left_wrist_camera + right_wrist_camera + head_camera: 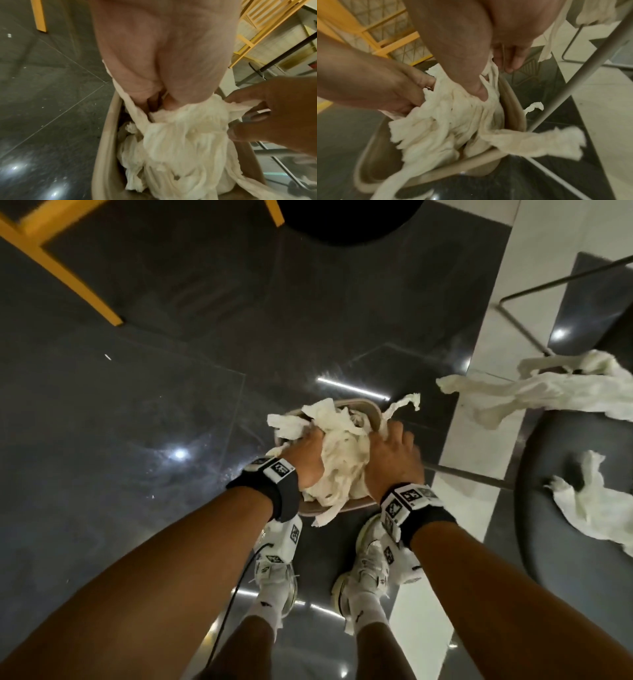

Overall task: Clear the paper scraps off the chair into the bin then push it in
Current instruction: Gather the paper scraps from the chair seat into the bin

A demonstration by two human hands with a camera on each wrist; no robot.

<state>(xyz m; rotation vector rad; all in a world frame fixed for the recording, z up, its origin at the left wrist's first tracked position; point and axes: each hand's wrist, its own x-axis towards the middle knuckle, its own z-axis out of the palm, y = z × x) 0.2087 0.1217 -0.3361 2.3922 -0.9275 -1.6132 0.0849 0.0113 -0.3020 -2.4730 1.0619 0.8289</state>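
Both hands [349,455] press paper scraps [337,460] into the bin [371,410].

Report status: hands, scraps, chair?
Both hands, left hand and right hand, pressing paper wad into bin. Strips overhang rim. Scraps remain on chair.

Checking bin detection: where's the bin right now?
In the head view the bin stands on the dark floor just ahead of the person's shoes, left of the chair, with the left hand and right hand pressing paper into it.
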